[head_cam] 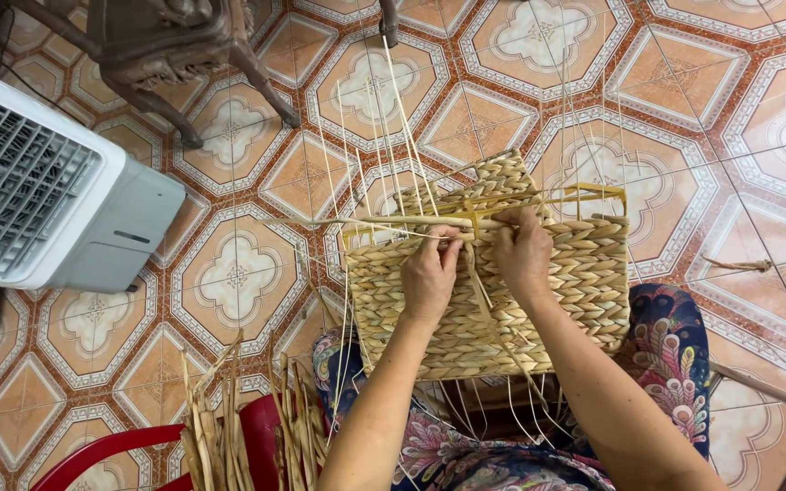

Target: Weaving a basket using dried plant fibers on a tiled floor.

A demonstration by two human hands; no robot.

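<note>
A half-woven straw basket (584, 273) rests on my lap, built around a yellow wire frame (598, 192). Thin pale stakes (393, 118) stick up from its upper edge, away from me. My left hand (429, 273) pinches a flat straw strand (357, 222) at the basket's upper edge. Just to its right, my right hand (522, 250) grips the same woven edge, fingers curled over the braid. Both hands sit close together at the middle of the rim.
A white fan or cooler unit (38, 182) stands on the tiled floor at the left. Dark wooden chair legs (184, 55) are at the top left. A bundle of dry straw (229, 418) lies over a red plastic stool (120, 450) at the bottom left.
</note>
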